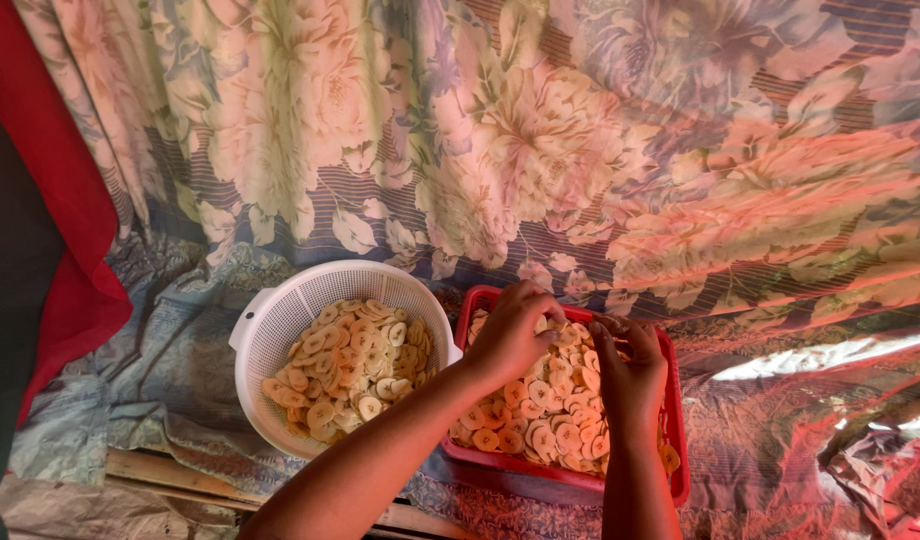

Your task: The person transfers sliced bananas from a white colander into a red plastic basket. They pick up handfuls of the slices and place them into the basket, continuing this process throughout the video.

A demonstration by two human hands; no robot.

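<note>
Head camera, looking down, near hands.

The white colander (pixel 280 320) is showing as moulded plastic, perforated and faintly glossy. The red crate (pixel 670 420) beside it is looking like harder plastic with a smooth, dull sheen. The sliced chips (pixel 355 365) in both are appearing dry and matt, pale yellow with a slightly rough face. The flowered curtain (pixel 540 150) is hanging as thin, soft woven cloth. The ground sheet (pixel 810 440) is crinkling and glinting, possibly plastic film. The plank (pixel 170 470) is showing as bare, rough wood.
</note>
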